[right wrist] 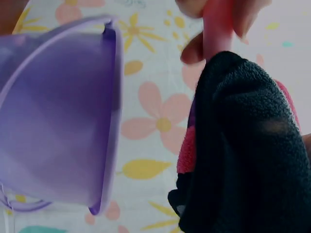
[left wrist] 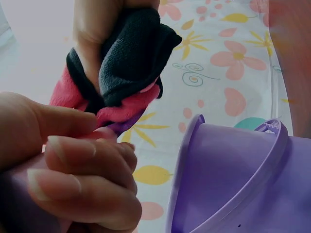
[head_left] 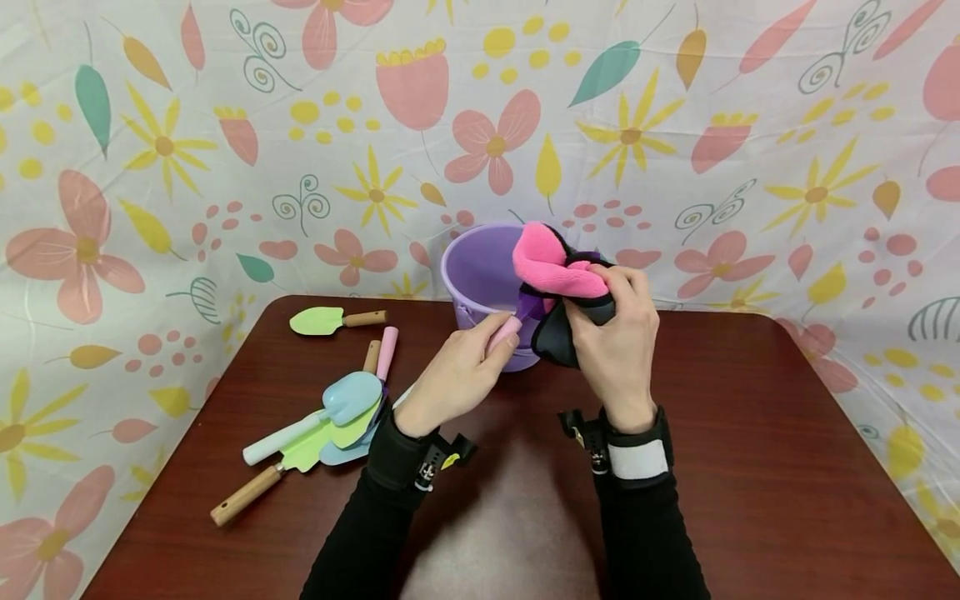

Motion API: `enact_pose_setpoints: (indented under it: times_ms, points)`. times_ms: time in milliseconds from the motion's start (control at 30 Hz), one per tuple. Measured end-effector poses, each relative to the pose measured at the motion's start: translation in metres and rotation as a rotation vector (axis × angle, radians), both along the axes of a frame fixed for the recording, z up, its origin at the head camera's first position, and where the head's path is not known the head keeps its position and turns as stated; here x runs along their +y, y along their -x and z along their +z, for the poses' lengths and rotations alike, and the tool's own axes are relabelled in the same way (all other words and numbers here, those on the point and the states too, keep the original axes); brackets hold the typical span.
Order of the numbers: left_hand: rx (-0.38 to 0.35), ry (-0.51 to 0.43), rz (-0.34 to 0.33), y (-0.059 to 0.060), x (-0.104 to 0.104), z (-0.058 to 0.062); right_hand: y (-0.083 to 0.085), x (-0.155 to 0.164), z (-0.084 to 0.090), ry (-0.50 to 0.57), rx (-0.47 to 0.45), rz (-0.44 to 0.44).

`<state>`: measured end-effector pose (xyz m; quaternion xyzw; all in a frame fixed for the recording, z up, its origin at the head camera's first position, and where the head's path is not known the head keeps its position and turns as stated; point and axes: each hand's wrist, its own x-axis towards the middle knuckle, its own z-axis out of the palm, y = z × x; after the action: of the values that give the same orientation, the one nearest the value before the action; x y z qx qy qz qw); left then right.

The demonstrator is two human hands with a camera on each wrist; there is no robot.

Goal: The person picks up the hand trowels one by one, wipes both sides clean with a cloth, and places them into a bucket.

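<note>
Left hand (head_left: 457, 367): centre of the head view, fingers curled tight round the pink handle (head_left: 504, 333) of a small tool; the same clenched fingers (left wrist: 87, 184) fill the lower left of the left wrist view.
Tool: purple upper part (head_left: 529, 307) disappears into the cloth; shape of its head hidden, cannot tell what kind.
Right hand (head_left: 618, 333): just right of centre, fingers and thumb closed round a bunched cloth, squeezing it against the tool.
Cloth (head_left: 558, 271): pink on one face, black on the other; held in the air above the table, in front of the bucket's right rim; wrapped round the tool's upper end. In the right wrist view the black side (right wrist: 243, 145) covers the right half of the frame, the pink handle (right wrist: 217, 24) sticking out at top.
Bucket (head_left: 480, 275): purple, upright at the far edge of the table, centre of the head view, just behind both hands; open mouth seen at lower right in the left wrist view (left wrist: 233, 179) and at left in the right wrist view (right wrist: 58, 121).
Table (head_left: 750, 433): dark reddish brown, lower half of the head view.
Other tools: pale green trowel (head_left: 330, 319) with wooden handle, lying alone at centre left; a loose heap of blue and green toy spades (head_left: 330, 425), touching and overlapping, lower left, well apart from the hands.
Backdrop (head_left: 150, 150): flowered sheet behind and beside the table.
</note>
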<state>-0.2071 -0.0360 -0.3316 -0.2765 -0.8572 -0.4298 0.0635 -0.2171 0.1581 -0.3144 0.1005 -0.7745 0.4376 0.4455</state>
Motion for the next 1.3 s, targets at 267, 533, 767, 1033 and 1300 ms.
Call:
enact_pose_setpoints:
  times_ms: [267, 533, 767, 1033, 1300]
  points:
    - [-0.002, 0.060, -0.059, 0.002, -0.002, -0.002, 0.002, 0.018, 0.000, 0.065, -0.002, -0.088]
    - [0.040, 0.102, -0.063, 0.002, -0.003, -0.004, 0.003, 0.015, -0.002, 0.061, 0.022, -0.090]
    - [0.063, 0.110, -0.024, 0.002, 0.003, -0.003, 0.002, 0.003, -0.001, -0.007, 0.066, -0.010]
    - [0.033, 0.098, -0.017, 0.003, 0.000, -0.003, 0.002, -0.005, -0.004, -0.081, 0.068, 0.095]
    - [0.019, 0.053, -0.017, 0.006, -0.006, -0.004, -0.004, -0.021, -0.005, -0.281, 0.047, 0.262]
